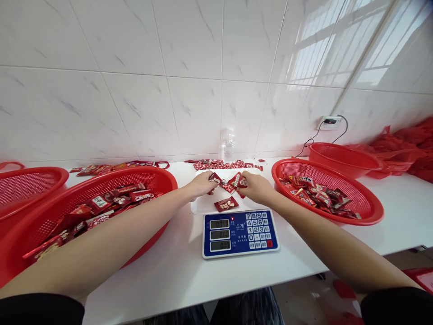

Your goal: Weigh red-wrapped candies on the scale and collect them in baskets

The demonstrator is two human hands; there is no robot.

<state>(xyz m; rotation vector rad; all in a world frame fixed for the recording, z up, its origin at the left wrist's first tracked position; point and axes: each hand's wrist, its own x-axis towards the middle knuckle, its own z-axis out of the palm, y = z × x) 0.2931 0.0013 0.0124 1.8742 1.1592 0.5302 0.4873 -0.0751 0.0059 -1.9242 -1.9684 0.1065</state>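
Both of my hands are over the white pan of a digital scale with a blue keypad panel. My left hand is closed on a small dark red packet at the pan's left side. On the right, my right hand pinches another red packet. Between the two hands lies a patterned red packet. Nearer the keypad, a brownish red packet rests flat on the pan. My fingertips are partly hidden by the packets.
Red baskets holding packets stand left and right. More packets and a clear plastic bottle are behind the scale. Another red basket and red mesh bags sit at the back right, near a wall socket with cords.
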